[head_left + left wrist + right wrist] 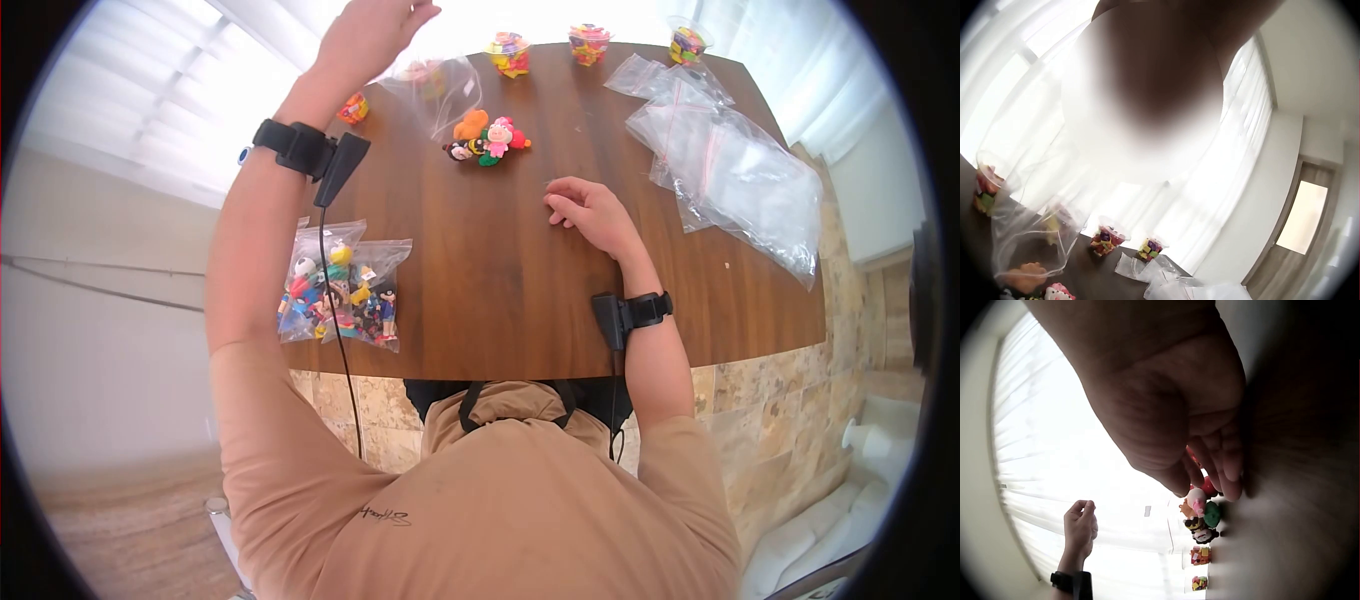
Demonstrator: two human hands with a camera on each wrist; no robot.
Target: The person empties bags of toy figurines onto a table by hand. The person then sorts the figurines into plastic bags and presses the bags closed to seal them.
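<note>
High over the far left of the table, my left hand [378, 38] has its fingers curled with the thumb against them, pinching a clear plastic bag [440, 95]. The bag hangs down toward a cluster of small toy figures [490, 138] in orange, pink, green, red and black-and-yellow. In the left wrist view, the bag's lower end overlaps an orange figure [1025, 277]. Nearer my body, my right hand [592, 215] rests low over the tabletop, fingers loosely bent and holding nothing. From the right wrist view, the figures [1200, 512] appear just beyond its fingertips.
Clear cups of colourful small pieces [508, 55] stand along the far edge. Clear zip bags [735, 165] lie piled at the right. Bags filled with toy figures [345, 290] lie at the near left. A cable [335, 290] runs down from my left wrist.
</note>
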